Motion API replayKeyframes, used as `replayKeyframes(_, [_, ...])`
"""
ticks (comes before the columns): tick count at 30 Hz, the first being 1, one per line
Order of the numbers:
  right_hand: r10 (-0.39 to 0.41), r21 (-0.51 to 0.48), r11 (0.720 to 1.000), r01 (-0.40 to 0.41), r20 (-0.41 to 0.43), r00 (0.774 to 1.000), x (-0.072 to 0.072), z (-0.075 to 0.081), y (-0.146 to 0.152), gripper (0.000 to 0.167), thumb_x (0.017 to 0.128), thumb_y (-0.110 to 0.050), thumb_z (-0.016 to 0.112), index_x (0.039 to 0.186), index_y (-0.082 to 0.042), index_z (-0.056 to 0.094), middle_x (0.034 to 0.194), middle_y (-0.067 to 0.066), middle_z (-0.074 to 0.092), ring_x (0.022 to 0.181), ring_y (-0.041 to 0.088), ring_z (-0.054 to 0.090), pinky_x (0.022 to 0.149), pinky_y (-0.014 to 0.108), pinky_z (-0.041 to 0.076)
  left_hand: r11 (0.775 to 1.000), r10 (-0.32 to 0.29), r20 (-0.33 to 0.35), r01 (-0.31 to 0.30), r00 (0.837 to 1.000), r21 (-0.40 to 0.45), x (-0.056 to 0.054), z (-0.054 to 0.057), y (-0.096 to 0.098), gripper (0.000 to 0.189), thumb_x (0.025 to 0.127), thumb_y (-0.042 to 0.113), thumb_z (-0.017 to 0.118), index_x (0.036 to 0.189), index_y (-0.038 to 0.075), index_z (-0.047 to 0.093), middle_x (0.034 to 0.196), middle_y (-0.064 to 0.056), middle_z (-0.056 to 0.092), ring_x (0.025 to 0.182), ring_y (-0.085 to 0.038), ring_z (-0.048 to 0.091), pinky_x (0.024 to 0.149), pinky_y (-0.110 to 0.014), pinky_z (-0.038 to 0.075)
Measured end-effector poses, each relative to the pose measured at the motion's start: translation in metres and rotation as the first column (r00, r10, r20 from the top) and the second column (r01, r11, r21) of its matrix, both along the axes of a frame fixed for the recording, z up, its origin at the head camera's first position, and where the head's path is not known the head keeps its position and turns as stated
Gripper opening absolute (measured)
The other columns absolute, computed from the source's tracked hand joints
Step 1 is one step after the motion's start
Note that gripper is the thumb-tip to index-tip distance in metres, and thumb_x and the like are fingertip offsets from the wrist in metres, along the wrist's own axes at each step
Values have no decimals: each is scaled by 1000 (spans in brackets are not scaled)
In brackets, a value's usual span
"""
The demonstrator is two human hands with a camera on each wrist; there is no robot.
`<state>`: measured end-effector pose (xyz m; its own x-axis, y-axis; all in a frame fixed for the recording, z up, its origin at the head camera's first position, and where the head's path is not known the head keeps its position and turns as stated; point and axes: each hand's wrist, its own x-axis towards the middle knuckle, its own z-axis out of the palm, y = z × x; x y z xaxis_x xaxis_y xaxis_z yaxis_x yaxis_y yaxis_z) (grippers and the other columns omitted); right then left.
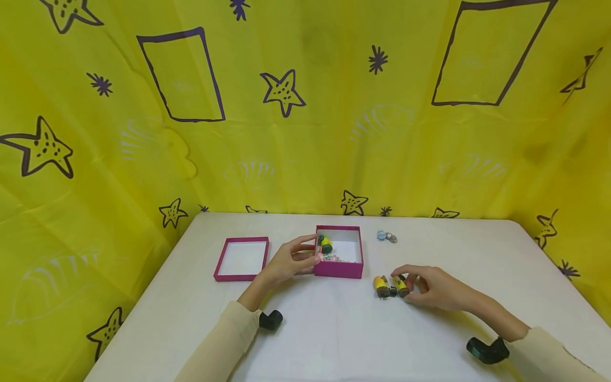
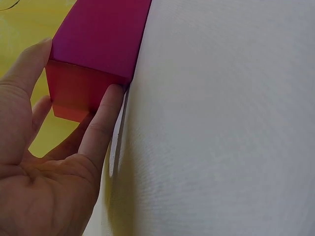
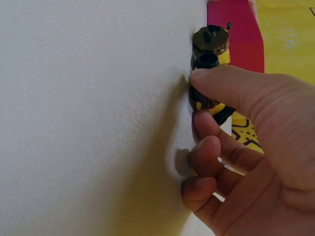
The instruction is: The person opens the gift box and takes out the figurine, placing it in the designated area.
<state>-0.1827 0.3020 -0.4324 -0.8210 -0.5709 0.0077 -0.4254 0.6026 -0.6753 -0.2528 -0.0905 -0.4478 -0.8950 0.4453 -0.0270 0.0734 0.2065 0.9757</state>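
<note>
My left hand (image 1: 287,259) rests its fairly straight fingers and thumb against the left side of a magenta box (image 1: 338,270). Inside that box, at the left, lie a small yellow-and-green figure (image 1: 326,244) and something pink and white (image 1: 331,258). To the box's right, my right hand (image 1: 436,286) pinches a small yellow piece with a dark brown base (image 1: 400,285) between thumb and index finger, low at the table. A similar yellow piece (image 1: 381,286) stands beside it, with a small black part (image 1: 393,291) between the two. The right wrist view shows the thumb (image 3: 216,81) partly covering the pinched piece.
A magenta-edged lid (image 1: 241,278), white inside, lies left of the left hand. Small bluish and grey trinkets (image 1: 387,236) sit behind the yellow pieces. Yellow patterned cloth (image 1: 305,148) hangs behind the white table (image 1: 329,339).
</note>
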Motion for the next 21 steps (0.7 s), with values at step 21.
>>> replayKeyframes(21, [39,13,999,-39,-9,999,1,3,0,52,91,-18,79,137,-10,58,94,-3,64,64,6,50,55,20,43,999,-23,-27,24,999,33,1,0,-2,66,97,21,75,156,16,46,146,-18,54,130,-35,58,99,-39,56])
